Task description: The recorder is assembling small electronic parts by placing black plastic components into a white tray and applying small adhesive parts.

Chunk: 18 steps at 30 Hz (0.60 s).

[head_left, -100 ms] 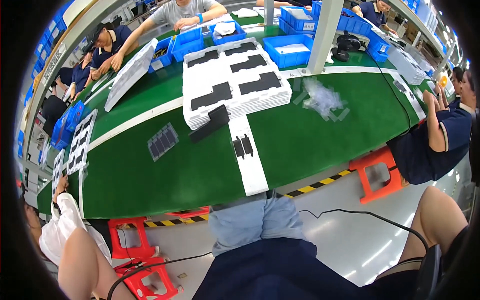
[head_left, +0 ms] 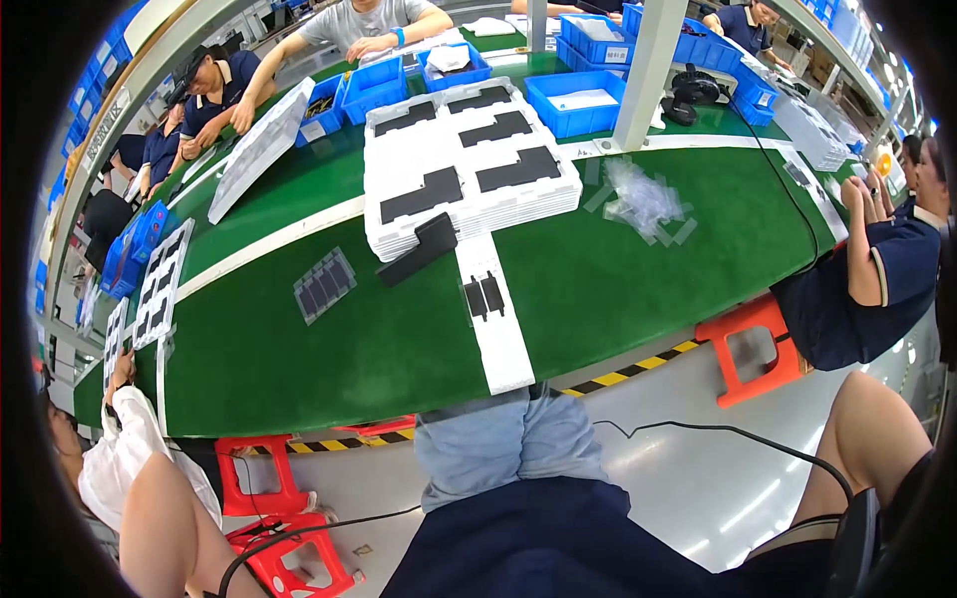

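Neither of my hands is in view; only my bent left arm (head_left: 159, 523) and right arm (head_left: 865, 448) show at the lower sides. In front of me on the green table (head_left: 419, 339) stands a stack of white trays (head_left: 474, 149) holding flat black L-shaped pieces. Another black piece (head_left: 419, 249) leans tilted against the stack's near edge. Two small black strips (head_left: 485, 295) lie on the white band of tape (head_left: 506, 359). A clear sheet with dark rectangles (head_left: 325, 285) lies to their left, and a heap of clear plastic film pieces (head_left: 643, 197) to the right.
Blue bins (head_left: 576, 100) line the far side, by a grey post (head_left: 643, 75). A co-worker in grey (head_left: 364, 25) reaches to a tilted white tray (head_left: 261, 149). Others sit at left and right. Red stools (head_left: 753, 349) and a black cable (head_left: 728, 434) are below the table edge.
The hand of the co-worker in grey has shifted slightly right along the tilted tray's top. The things on the table look the same.
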Available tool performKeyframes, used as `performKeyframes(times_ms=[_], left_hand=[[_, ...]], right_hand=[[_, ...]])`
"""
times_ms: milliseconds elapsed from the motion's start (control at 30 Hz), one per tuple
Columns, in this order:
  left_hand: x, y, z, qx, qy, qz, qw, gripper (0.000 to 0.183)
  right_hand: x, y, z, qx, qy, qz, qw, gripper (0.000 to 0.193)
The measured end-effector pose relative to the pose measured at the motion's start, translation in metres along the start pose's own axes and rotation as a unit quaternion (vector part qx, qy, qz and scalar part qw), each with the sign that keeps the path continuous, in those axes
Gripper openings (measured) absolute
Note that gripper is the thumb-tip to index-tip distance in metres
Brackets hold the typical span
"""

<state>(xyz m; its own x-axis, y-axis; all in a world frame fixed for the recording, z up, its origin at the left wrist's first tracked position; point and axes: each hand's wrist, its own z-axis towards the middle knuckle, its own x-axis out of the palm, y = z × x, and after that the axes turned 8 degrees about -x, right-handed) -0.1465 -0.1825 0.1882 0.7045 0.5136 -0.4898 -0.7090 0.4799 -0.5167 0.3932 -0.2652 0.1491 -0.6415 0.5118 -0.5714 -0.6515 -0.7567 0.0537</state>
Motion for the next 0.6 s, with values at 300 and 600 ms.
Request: performKeyframes(times_ms=[300, 600], left_hand=[[0.009, 0.019, -0.005, -0.041, -0.023, 0.085, 0.995, 0.038], [0.011, 0.039, -0.009, -0.114, -0.032, 0.188, 0.975, 0.035]], right_hand=[[-0.266, -0.101, -0.301, 0.043, 0.034, -0.059, 0.997, 0.055], [-0.426, -0.214, -0.452, 0.08, 0.092, -0.083, 0.989, 0.053]])
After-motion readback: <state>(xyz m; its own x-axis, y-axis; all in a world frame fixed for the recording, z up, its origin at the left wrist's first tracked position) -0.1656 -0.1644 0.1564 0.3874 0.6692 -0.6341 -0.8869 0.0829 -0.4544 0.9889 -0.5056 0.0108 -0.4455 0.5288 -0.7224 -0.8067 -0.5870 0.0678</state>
